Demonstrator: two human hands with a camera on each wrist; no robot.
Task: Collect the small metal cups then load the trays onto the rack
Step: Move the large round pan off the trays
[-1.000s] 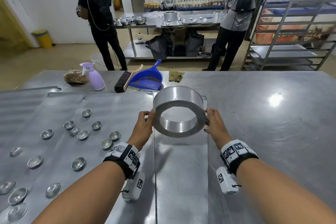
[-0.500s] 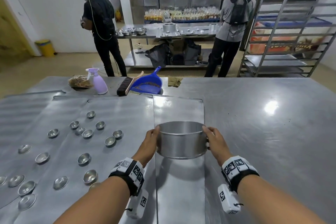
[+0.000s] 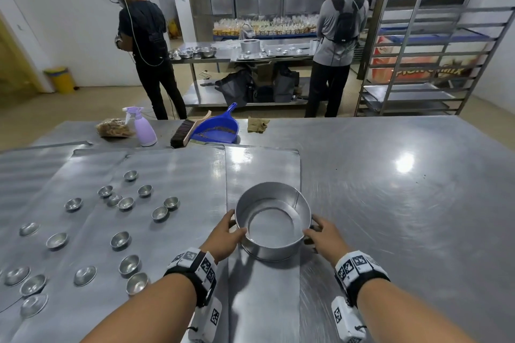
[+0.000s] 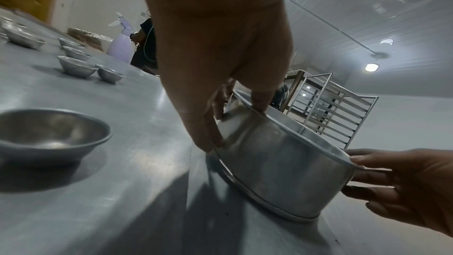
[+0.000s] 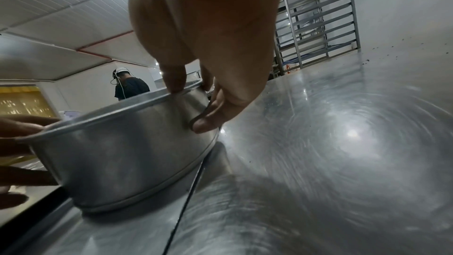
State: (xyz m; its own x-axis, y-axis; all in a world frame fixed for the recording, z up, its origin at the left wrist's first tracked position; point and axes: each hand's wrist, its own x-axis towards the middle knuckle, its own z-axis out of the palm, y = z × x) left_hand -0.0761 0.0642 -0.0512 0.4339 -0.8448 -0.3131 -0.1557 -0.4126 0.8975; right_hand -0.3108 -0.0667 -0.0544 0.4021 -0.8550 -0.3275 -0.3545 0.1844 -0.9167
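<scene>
A round metal pan (image 3: 274,249) stands mouth up on a narrow flat tray (image 3: 262,164) in front of me. My left hand (image 3: 231,227) grips its left wall, thumb on the rim and fingers on the outside (image 4: 232,123). On the opposite side my right hand (image 3: 316,230) holds the wall and a thin wire handle (image 5: 190,106). Nothing lies inside the pan (image 4: 282,172). Several small metal cups (image 3: 120,239) are scattered on the wider trays (image 3: 172,175) to the left. The tall metal rack (image 3: 434,36) stands beyond the table at the far right.
Along the table's far edge lie a purple spray bottle (image 3: 145,131), a brush (image 3: 184,133), a blue dustpan (image 3: 217,128), a bag of crumbs (image 3: 114,128) and a cloth (image 3: 257,124). Two people (image 3: 147,44) work at a back table.
A second ago both hands held the pan raised and tipped, its mouth facing me. It has since been turned upright and lowered onto the tray, closer to me.
</scene>
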